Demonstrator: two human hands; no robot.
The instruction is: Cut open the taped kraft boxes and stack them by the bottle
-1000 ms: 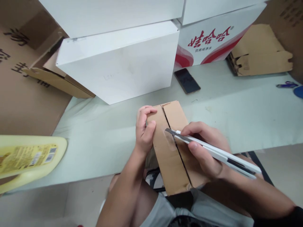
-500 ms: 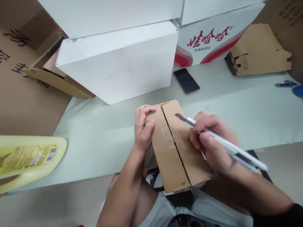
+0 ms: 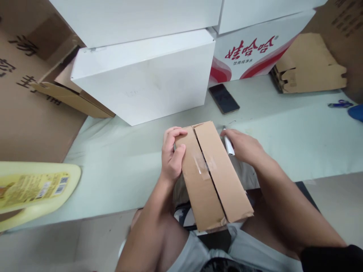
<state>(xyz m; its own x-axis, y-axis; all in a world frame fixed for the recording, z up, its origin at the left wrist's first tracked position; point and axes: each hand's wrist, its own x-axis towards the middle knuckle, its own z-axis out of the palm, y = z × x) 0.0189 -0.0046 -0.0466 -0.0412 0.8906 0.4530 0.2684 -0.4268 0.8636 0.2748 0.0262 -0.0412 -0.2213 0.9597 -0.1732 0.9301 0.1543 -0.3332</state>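
A small brown cardboard box (image 3: 195, 181) tilts over the table's front edge toward my lap. A dark slit runs along the middle of its top, and clear tape crosses that slit. My left hand (image 3: 172, 151) is closed on the box's left far side, thumb on top. Just off the box's right side, low over the table, my right hand (image 3: 244, 145) holds a white utility knife (image 3: 229, 146). Part of the knife is hidden by my fingers, and its blade cannot be made out clearly.
On the pale green table (image 3: 124, 162) lie a black phone (image 3: 224, 99) and a purple item (image 3: 340, 104). White cartons (image 3: 141, 83) stand behind. A flattened carton (image 3: 314, 77) is at the far right. A yellow object (image 3: 65, 204) with a label reaches in at left.
My right hand has moved from above the box to beside its right edge, low by the table, and the knife has turned in it. My left hand and the box have hardly moved.
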